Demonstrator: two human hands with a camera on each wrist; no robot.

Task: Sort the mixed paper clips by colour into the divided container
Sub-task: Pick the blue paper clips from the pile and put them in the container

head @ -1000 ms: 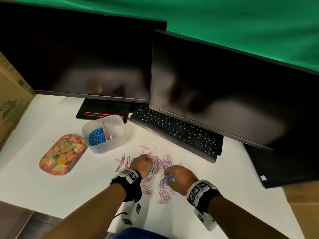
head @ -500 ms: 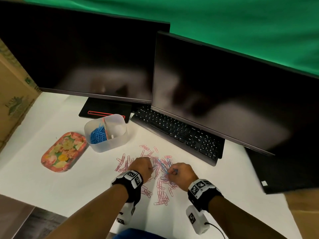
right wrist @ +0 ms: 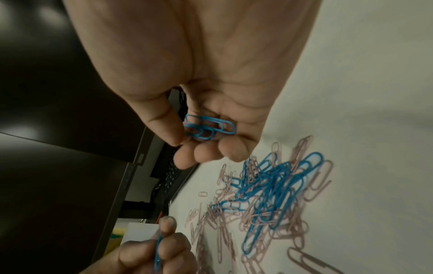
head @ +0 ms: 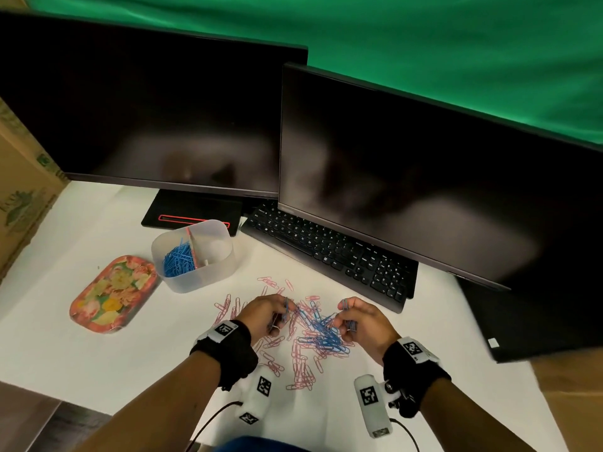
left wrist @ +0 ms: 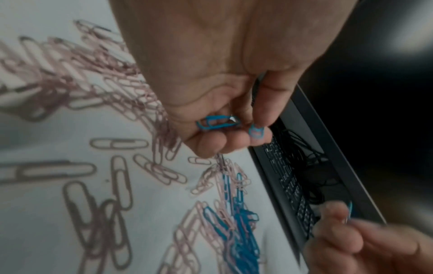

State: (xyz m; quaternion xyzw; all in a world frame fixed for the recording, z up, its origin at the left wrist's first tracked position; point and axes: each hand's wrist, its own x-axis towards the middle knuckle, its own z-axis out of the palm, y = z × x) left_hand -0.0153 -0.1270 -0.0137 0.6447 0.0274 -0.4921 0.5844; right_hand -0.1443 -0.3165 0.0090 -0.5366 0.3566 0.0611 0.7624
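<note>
- Left hand (head: 266, 313) and right hand (head: 360, 318): each grip is curled round blue clips (right wrist: 207, 128).
- Mixed pile (head: 313, 334) lies on the desk between them.
- Advice: carry both handfuls to the container (head: 195, 252), far left; drop into its blue side only.

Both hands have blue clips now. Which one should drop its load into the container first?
Left, probably. The left hand holds blue clips and is on the same side as the divided container, whose blue pile sits in the left compartment. The right hand would have to cross over the loose pile.

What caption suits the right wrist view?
Right hand holding blue clips above the mixed pile.
</note>
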